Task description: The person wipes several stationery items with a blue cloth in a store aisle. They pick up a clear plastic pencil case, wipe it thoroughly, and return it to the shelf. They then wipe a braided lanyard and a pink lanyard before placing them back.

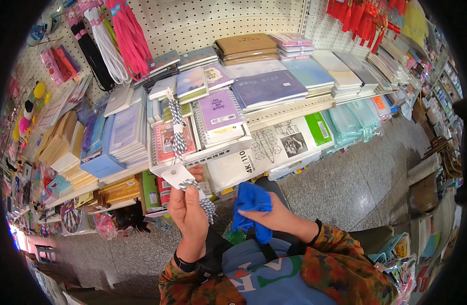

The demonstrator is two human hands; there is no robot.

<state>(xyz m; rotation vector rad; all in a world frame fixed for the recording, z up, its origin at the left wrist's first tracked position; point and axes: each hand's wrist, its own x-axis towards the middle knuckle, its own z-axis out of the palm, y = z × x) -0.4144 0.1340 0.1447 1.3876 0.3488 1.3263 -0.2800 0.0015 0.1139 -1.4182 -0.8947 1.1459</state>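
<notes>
My left hand [187, 215] grips a bundle of grey-and-white twisted cord [177, 126] by its lower part. A white card tag [178, 174] with a punched hole sits on the cord just above my thumb. The cord's upper end lies in front of the spiral notebooks on the shelf, and fingertips show beyond the tag. In my right hand [277, 217] is a crumpled blue cloth [252, 204], held in front of my body to the right of the cord. A cardboard display box [218, 154] of spiral notebooks stands just beyond my left hand.
Stacked notebooks [269, 87] line the shelf. Cord bundles [128, 42] hang from the pegboard [195, 19] at upper left, red tasselled ornaments [367, 19] at upper right. Below are a large drawing-paper pack [269, 146] and teal plastic pouches [351, 122]. Speckled floor [332, 190] extends right.
</notes>
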